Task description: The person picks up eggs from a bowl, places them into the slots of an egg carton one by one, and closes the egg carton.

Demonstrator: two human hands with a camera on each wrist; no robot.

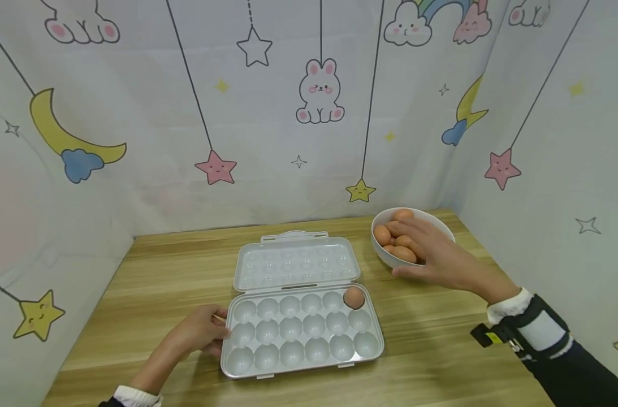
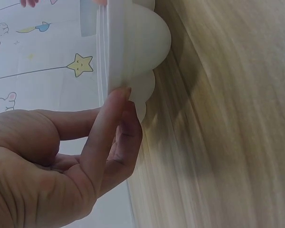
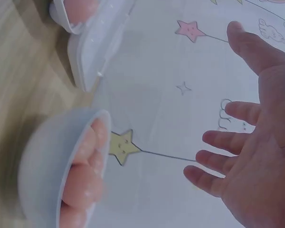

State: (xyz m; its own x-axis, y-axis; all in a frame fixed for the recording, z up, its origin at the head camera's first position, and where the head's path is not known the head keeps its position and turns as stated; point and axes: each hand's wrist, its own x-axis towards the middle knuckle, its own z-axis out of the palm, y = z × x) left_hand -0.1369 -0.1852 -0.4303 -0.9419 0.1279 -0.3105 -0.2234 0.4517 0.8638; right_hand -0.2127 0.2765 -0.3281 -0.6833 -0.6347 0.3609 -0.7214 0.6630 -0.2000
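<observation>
Egg tray point(image 1: 301, 339): white plastic, lid open, on the wooden surface point(image 1: 161, 282); one brown egg point(image 1: 354, 297) in its far right cup.
Left hand point(image 1: 199, 333): fingers pinch the tray's left edge.
Right hand point(image 1: 441, 254): fingers spread and released, over the white bowl point(image 1: 385, 257) of brown eggs point(image 1: 397, 240).

Open clear plastic egg tray point(image 1: 298, 333) sits mid-table with one brown egg point(image 1: 354, 297) in its far-right cup, the white bowl of brown eggs point(image 1: 390, 257) behind to its right.
</observation>
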